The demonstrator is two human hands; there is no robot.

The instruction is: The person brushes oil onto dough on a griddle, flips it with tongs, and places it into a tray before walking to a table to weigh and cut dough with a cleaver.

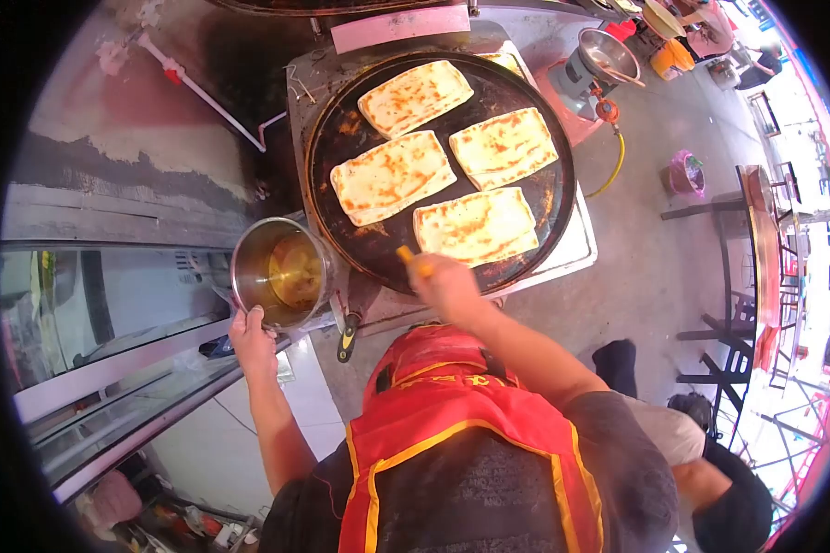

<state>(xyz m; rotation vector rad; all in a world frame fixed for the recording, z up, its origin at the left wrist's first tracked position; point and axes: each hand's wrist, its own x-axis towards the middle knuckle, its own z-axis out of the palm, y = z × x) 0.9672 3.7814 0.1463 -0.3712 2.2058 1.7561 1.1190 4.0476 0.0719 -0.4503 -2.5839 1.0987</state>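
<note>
Four browned rectangular flatbreads lie on a large round black griddle (341,241): one at the top (415,97), one at the right (504,149), one at the left (392,178) and one nearest me (477,227). With my left hand (254,341) I grip the rim of a metal pot (249,267) holding yellowish oil (295,272), at the griddle's lower left. My right hand (447,286) is closed around a thin orange-yellow handle (406,254) over the griddle's near edge, beside the nearest flatbread. The tool's far end cannot be made out.
A tool with a black and yellow handle (347,339) lies below the pot. A steel bowl (609,55) sits on a burner at the upper right, with a yellow hose (618,166). Another person (701,479) is close at the lower right, near a wooden table (761,240).
</note>
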